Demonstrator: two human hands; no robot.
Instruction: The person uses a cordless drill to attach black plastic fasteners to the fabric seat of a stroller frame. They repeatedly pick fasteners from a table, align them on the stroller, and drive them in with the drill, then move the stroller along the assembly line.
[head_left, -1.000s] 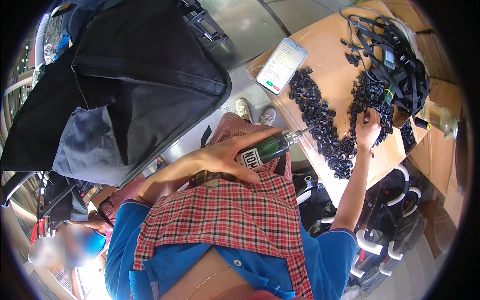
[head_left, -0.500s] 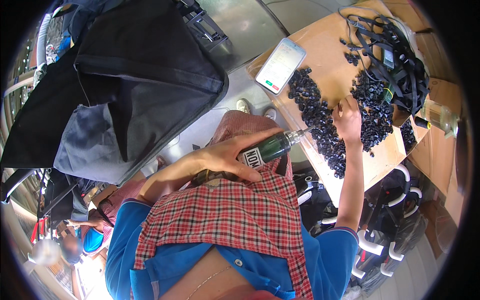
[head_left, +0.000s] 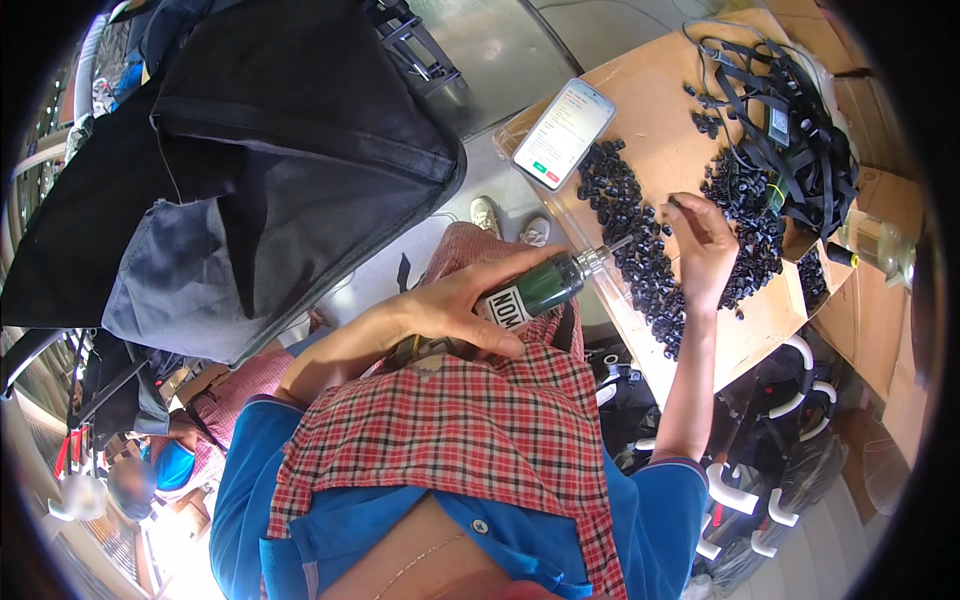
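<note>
My left hand [head_left: 462, 305] grips a dark green glue bottle [head_left: 545, 285] with a clear nozzle that points toward the cardboard board [head_left: 660, 110]. My right hand [head_left: 703, 245] hovers over the board and pinches one small black plastic piece [head_left: 674, 204] between thumb and fingertips. Two heaps of small black pieces lie on the board: a long one [head_left: 635, 250] under the nozzle and a second [head_left: 745, 215] to the right of my right hand.
A smartphone [head_left: 563, 132] with a lit screen lies at the board's left edge. A tangle of black straps [head_left: 800, 130] fills the far right corner, a clear bottle [head_left: 880, 245] beside it. A large black bag [head_left: 250, 170] hangs at left. Another person [head_left: 170, 460] sits lower left.
My right hand has pulled back left from the right heap and lifted, now pinching one black piece near the bottle's nozzle. The left hand and bottle have stayed put.
</note>
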